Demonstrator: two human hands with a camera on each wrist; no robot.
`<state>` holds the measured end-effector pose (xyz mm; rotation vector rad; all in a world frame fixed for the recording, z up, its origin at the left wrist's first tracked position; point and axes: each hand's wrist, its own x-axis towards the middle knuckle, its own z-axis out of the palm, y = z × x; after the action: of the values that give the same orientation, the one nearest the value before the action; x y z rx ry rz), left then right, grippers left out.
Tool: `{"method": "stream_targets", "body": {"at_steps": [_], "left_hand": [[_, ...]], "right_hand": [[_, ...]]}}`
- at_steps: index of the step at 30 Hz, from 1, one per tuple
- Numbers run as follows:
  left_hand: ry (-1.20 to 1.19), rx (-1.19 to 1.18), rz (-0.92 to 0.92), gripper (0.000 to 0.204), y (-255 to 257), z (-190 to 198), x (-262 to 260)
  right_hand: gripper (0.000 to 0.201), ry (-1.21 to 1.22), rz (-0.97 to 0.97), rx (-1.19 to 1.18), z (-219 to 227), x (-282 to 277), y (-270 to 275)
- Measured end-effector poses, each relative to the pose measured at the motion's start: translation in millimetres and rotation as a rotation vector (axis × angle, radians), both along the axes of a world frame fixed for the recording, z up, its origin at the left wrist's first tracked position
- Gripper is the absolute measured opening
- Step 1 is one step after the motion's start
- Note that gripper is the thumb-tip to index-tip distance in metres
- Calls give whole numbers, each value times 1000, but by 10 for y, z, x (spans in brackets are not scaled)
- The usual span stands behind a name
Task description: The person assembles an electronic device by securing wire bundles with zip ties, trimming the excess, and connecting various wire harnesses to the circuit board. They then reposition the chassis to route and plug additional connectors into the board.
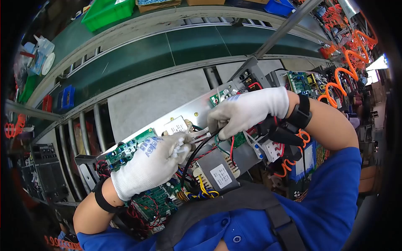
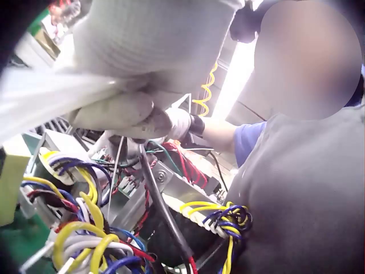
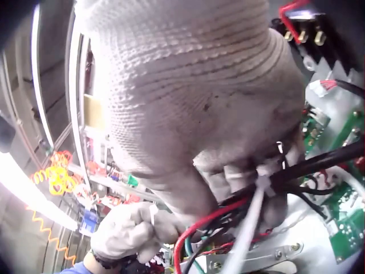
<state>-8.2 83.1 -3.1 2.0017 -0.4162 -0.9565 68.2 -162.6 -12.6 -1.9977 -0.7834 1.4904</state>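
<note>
White-gloved, my left hand [image 1: 150, 161] curls its fingers around white plastic pieces [image 1: 181, 147], which look like cable ties; a pale blurred strip [image 2: 45, 103] crosses the left wrist view beside it. My right hand [image 1: 247, 112], gloved too, pinches a bundle of black cables [image 3: 325, 162] above the open chassis. A white tie [image 3: 248, 231] runs from the bundle past the right fingertips. Red wire [image 3: 211, 220] lies by those fingers. Below the hands is a transformer [image 1: 218, 175] with a white label. The glove hides part of the grip on the bundle.
Green circuit boards [image 1: 153, 205] and loose wires fill the chassis near my body. Beyond it lie a grey plate [image 1: 159, 102], metal rollers [image 1: 83, 134] and a green conveyor [image 1: 188, 46]. A diagonal metal post [image 1: 289, 27] and orange coiled hoses [image 1: 335, 92] stand at the right.
</note>
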Motion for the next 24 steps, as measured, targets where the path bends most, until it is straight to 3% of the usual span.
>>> {"method": "stream_targets", "body": {"at_steps": [1,3,4,6,8,9,11,12,13,14,15,17,19,21,23,24], "left_hand": [[62,21,16,24,-29,25,14],[184,65,42,22,-74,52,61],[186,66,46,22,-80,8,80],[212,-164,85,19,-98,-191,124],[232,-244,65,18,-158,-450,197],[249,-329,37,21,-198,-504,251],[320,-270,-28,17,-257,-393,370],[355,-255,-66,15,-258,-381,402],[391,-239,-106,14,-264,-364,429],[87,3,-255,19,-297,-324,451],[84,6,-259,19,-272,-364,436],[-223,-88,-209,16,-182,-508,322],[-90,-93,-163,20,-158,-484,263],[-68,-197,-90,23,-104,-548,156],[-88,-273,-121,27,-81,-620,92],[-249,-232,-172,26,-83,-627,63]], "right_hand": [[40,4,8,1,-35,-3,-57],[45,181,-162,133,-74,-25,-113],[49,147,-119,137,-68,-34,-92],[51,137,-87,89,2,-56,-15],[61,124,-46,-24,124,-33,46],[61,123,-41,-19,63,-51,2],[55,80,-193,204,-146,-153,-173],[42,138,-257,288,-156,-182,-182],[42,138,-262,292,-132,-191,-184],[36,21,-241,234,-73,-198,-166],[30,-97,-217,174,-33,-186,-137],[30,-139,-159,95,-85,-123,-102],[31,-177,-104,20,-128,-107,-69],[28,-553,107,-90,-142,-111,-41],[27,-506,100,-112,-127,-109,2],[27,-465,104,-133,-107,-86,26]]}}
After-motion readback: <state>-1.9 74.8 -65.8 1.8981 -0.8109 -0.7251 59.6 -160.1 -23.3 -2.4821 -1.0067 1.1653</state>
